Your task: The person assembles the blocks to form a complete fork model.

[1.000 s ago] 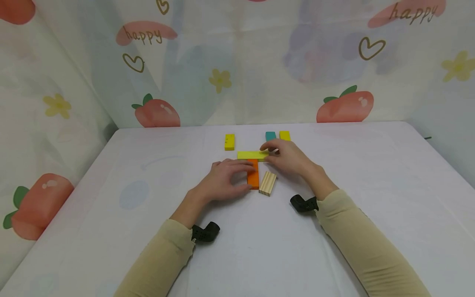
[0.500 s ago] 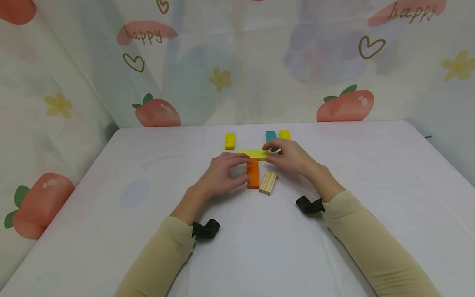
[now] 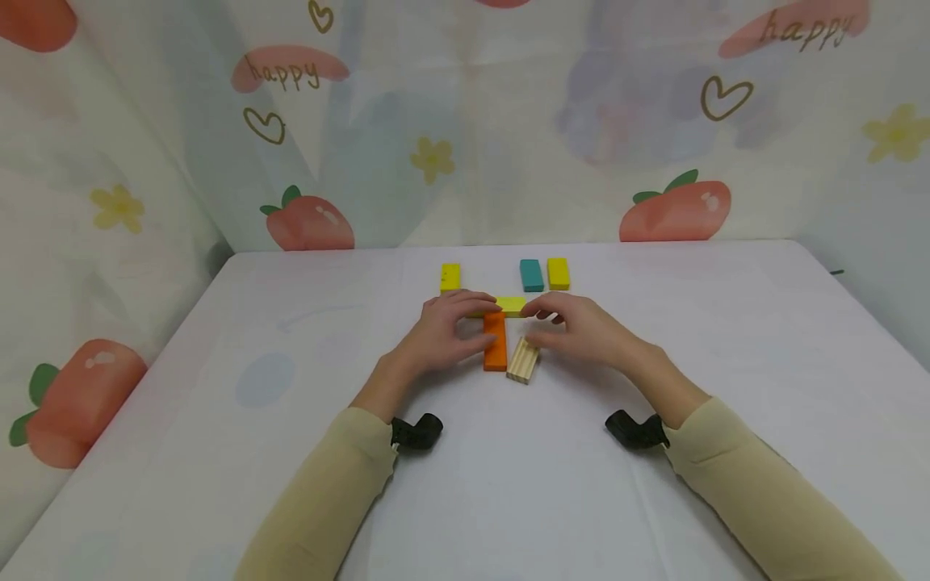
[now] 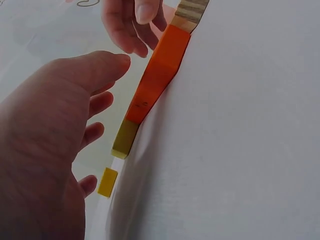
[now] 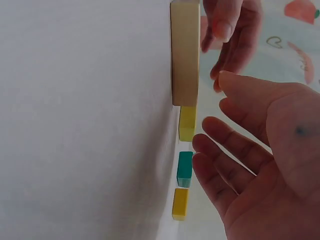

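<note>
An orange block [image 3: 496, 357] lies lengthwise, its far end meeting a crosswise lime-yellow block [image 3: 512, 306]. My left hand [image 3: 452, 329] hovers over these two, fingers loosely bent, hiding the lime block's left part; in the left wrist view nothing sits between thumb and fingers. A natural striped wood block [image 3: 521, 363] lies slanted just right of the orange one. Above its far end is the thumb of my right hand [image 3: 581, 327], with the fingertips near the lime block's right end. The right wrist view shows this hand's fingers spread and holding nothing, apart from the wood block [image 5: 185, 55].
Farther back on the white-covered table [image 3: 508, 484] lie a yellow block [image 3: 450, 276] at left, and a teal block [image 3: 531, 275] beside another yellow block [image 3: 558, 273] at right. A patterned curtain [image 3: 508, 121] hangs behind the table's far edge.
My right hand has drawn back from the lime block toward the wood block, uncovering the teal and right yellow blocks. My left hand has shifted forward over the lime block's left part.
</note>
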The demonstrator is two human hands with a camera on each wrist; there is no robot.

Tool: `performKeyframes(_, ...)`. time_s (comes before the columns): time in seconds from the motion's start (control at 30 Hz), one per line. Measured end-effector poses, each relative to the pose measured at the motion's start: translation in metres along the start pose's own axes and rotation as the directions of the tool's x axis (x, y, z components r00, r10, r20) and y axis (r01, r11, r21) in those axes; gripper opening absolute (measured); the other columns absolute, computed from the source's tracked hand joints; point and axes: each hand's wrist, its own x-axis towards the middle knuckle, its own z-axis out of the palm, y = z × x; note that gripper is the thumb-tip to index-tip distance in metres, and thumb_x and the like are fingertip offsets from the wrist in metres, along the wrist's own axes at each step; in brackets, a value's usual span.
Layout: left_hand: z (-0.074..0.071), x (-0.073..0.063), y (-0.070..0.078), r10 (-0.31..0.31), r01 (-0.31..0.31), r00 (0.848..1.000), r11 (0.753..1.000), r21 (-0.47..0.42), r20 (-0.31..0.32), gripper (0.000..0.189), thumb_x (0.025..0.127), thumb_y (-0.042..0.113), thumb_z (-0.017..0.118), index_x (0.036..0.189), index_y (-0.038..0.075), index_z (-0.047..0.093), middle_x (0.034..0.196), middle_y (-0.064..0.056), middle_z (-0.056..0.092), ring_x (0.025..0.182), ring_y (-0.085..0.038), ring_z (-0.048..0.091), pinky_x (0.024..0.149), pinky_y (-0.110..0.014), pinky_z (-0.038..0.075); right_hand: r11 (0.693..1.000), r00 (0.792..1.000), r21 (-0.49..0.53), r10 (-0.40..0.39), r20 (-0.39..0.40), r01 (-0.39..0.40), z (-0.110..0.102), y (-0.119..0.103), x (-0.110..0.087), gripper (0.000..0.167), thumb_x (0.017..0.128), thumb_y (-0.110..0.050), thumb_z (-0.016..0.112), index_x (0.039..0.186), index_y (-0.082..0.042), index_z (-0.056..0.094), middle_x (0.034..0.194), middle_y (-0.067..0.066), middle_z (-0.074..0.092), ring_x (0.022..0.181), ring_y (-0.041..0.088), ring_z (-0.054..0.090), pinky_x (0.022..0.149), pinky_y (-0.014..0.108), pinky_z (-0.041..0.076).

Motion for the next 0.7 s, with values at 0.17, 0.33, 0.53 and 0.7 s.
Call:
performKeyframes(0.17, 0.002, 0.005, -0.003, -0.013, 0.014, 0.999, 1.0, -0.014, 0.03, 0.041, 0.095, 0.03, 0.073, 0.133, 0.018, 0.068, 0.144, 0.002, 0.06, 0.14, -0.018, 0.046, 0.12, -0.052, 0.025, 1.0, 1.0, 0.001, -0.024, 0.002, 0.024, 0.002, -0.002, -0.008, 0.038, 0.095, -0.017, 0.072, 0.131, -0.005, 0.065, 0.127, 0.008, 0.068, 0.117, 0.029, 0.058, 0.103, 0.051, 0.05)
performKeyframes(0.33, 0.004, 0.007, -0.007, -0.003, 0.004, 0.999, 1.0, -0.031, 0.045, 0.041, 0.094, 0.03, 0.073, 0.133, 0.019, 0.069, 0.144, 0.003, 0.06, 0.14, -0.018, 0.046, 0.121, -0.052, 0.025, 0.998, 0.998, 0.017, -0.055, 0.006, 0.054, 0.005, -0.004, -0.014, 0.038, 0.094, -0.017, 0.073, 0.129, -0.005, 0.066, 0.125, 0.007, 0.068, 0.116, 0.028, 0.059, 0.102, 0.051, 0.05)
performKeyframes(0.53, 0.002, 0.007, -0.007, 0.01, -0.006, 0.998, 0.999, -0.05, 0.065, 0.041, 0.093, 0.029, 0.073, 0.132, 0.019, 0.07, 0.144, 0.001, 0.059, 0.142, -0.019, 0.043, 0.121, -0.053, 0.024, 0.997, 0.997, 0.014, -0.073, 0.007, 0.073, 0.009, -0.006, -0.02, 0.039, 0.091, -0.019, 0.078, 0.126, -0.008, 0.067, 0.122, 0.003, 0.067, 0.114, 0.026, 0.059, 0.101, 0.051, 0.051)
performKeyframes(0.7, 0.002, 0.007, -0.007, 0.01, -0.006, 0.997, 0.999, -0.052, 0.078, 0.041, 0.092, 0.031, 0.073, 0.131, 0.019, 0.07, 0.147, 0.001, 0.057, 0.146, -0.021, 0.039, 0.121, -0.054, 0.022, 0.997, 0.997, -0.008, -0.072, 0.025, 0.072, 0.012, -0.008, -0.022, 0.04, 0.088, -0.027, 0.081, 0.124, -0.012, 0.068, 0.123, 0.003, 0.066, 0.116, 0.025, 0.058, 0.103, 0.052, 0.049)
